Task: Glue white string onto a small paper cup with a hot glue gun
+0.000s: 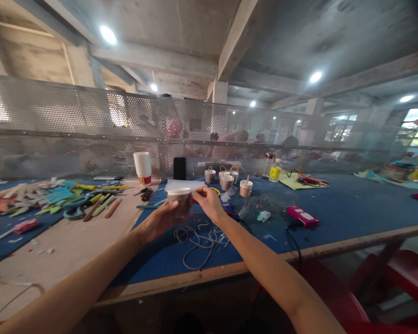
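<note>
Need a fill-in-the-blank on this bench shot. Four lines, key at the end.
1. The right grip is at the small cup, which the ____ grip supports.
2. The stack of white cups stands to the ____ of the black upright object.
3. The clear bottle bears a ____ label.
4. The magenta device lies on the ____ tabletop.

Missing words: left; left; yellow; blue

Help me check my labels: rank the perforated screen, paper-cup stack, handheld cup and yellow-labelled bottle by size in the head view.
1. Perforated screen
2. Paper-cup stack, handheld cup: unsure, as the latter is nearer
3. Yellow-labelled bottle
</note>
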Tool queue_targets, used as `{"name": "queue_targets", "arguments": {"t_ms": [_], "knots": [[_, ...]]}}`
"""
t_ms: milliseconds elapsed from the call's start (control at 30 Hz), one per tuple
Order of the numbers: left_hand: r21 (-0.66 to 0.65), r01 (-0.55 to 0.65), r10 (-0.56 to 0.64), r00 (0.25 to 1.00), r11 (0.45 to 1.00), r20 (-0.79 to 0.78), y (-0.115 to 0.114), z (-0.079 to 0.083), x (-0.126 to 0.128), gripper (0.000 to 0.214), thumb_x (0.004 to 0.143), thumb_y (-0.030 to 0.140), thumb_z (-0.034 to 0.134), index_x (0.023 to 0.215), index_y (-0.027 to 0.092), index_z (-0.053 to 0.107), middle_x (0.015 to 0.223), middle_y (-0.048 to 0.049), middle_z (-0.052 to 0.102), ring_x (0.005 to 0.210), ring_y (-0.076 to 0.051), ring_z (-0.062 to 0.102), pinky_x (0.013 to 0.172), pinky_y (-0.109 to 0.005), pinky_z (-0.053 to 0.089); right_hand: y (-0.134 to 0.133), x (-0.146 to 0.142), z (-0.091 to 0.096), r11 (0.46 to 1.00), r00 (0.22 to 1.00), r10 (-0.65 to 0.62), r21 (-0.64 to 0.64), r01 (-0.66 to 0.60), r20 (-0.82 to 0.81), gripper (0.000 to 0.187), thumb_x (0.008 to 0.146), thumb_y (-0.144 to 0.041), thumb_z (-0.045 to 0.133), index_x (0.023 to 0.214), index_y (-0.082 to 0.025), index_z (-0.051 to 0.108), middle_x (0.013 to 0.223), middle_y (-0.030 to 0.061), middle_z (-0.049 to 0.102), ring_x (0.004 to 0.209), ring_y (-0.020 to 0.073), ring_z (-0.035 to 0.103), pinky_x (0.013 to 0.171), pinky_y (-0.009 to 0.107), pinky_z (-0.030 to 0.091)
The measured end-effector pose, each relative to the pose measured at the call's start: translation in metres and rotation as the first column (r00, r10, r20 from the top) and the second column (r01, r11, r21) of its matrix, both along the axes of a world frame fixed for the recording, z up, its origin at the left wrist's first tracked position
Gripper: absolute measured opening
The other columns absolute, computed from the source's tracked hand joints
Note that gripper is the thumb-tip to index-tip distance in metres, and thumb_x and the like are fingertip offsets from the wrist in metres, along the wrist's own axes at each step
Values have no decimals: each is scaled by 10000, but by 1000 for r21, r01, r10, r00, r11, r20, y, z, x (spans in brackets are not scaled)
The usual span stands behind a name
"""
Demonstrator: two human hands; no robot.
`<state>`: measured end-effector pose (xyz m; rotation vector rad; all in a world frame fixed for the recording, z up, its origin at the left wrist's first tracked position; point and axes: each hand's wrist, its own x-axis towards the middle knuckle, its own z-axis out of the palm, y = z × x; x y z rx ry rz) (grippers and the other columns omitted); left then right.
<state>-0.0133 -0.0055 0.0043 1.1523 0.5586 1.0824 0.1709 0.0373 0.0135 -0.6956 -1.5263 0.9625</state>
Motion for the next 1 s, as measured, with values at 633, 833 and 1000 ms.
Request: {"name": "queue_targets", "arguments": {"t_ms": [633, 833, 1000], "knots": [[-45, 34, -33, 999, 998, 35, -3, 2, -1, 389, 929, 293, 600, 1294, 177, 671, 1284, -117, 706, 1111, -250, 659, 921, -348, 531, 3, -2, -2, 991, 990, 86, -94, -97, -114, 198, 769, -364, 704, 739, -197, 602, 638, -22, 660, 604, 164, 661, 685, 298, 546], [-64, -3, 2, 1000, 998, -19, 1, -1, -3, 440, 900, 338, 644, 1313, 189, 660, 1309, -124, 690, 1030, -255, 687, 863, -345, 541, 7, -3, -6, 985, 985, 82, -139, -104, -154, 240, 739, -397, 737, 751, -193, 611, 664, -19, 652, 630, 165, 663, 705, 310, 554], [-20, -100, 98, 991, 995, -88, 6, -2, -1, 454, 877, 364, 671, 1298, 192, 662, 1293, -128, 693, 1047, -260, 684, 806, -324, 546, 11, -2, -9, 993, 991, 43, -104, -56, -129, 188, 767, -362, 700, 766, -193, 615, 667, -19, 656, 614, 165, 672, 714, 313, 553]]}}
